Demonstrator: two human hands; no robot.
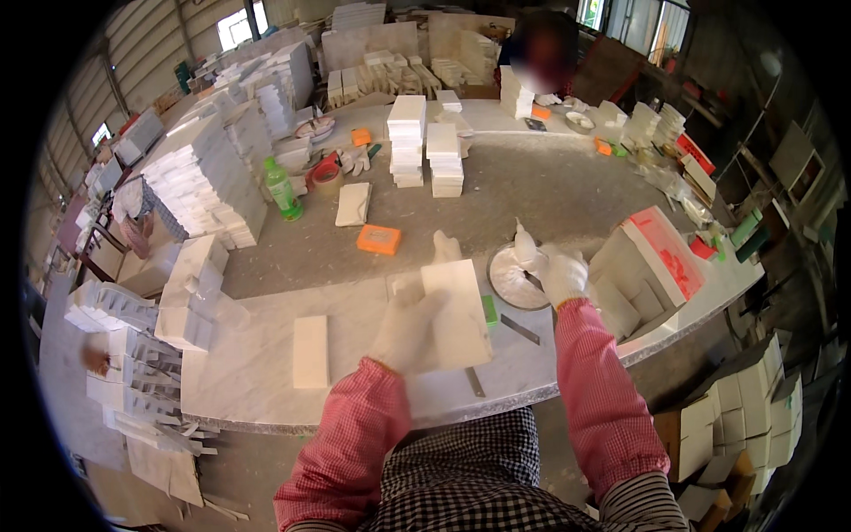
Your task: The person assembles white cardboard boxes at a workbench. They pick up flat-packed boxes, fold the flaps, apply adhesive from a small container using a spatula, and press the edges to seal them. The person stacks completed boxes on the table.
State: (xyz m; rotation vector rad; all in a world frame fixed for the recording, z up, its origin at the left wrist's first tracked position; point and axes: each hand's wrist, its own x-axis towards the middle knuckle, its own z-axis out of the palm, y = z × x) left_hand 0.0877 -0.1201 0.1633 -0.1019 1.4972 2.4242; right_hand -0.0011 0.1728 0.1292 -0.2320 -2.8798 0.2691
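Note:
My left hand (406, 326), in a white glove, holds a flat white rectangular tile (455, 312) tilted up over the front of the marble worktop (266, 355). My right hand (558, 270), also gloved, reaches to a round metal dish (512, 282) and grips a thin tool whose tip rests in it. A green block (489, 310) and a flat metal blade (519, 329) lie just right of the tile. Another white tile (310, 351) lies flat to the left.
Two stacks of white tiles (424, 151) stand mid-table, with an orange sponge (379, 238), a green bottle (282, 188) and a tape roll (326, 177) nearby. A white box with a red lid (656, 257) sits right. Tile stacks line the left. Another person (541, 53) works at the far end.

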